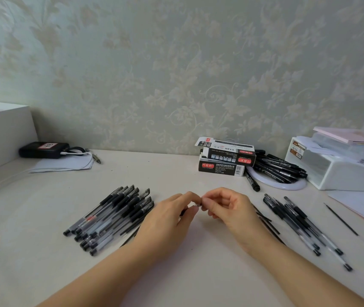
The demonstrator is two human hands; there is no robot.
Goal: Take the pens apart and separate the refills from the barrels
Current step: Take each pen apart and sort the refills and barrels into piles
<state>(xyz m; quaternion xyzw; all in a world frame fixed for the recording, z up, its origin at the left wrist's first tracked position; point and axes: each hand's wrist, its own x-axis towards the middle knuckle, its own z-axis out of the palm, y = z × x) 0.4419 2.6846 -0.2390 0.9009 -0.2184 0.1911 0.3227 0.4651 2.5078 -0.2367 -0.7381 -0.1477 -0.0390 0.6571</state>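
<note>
Two hands meet mid-table: the left hand (pixel 172 214) and right hand (pixel 223 207) both curl their fingers round one pen (pixel 195 206), mostly hidden between the fingertips. My guess is they are unscrewing it, so next comes a twist and pull apart. Whole pens (pixel 112 216) lie piled just left, more pens (pixel 303 227) right, with one refill (pixel 340 219) beyond. The table (pixel 198 262) has open room toward the person; boxes (pixel 225 159) sit well behind.

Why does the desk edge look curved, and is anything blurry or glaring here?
Head view: the wide-angle lens bows the desk and wall; light is soft and even, without glare; shadows are faint; the hands' fingertips and what they pinch look slightly smeared; the pile of pens is fairly sharp.
</note>
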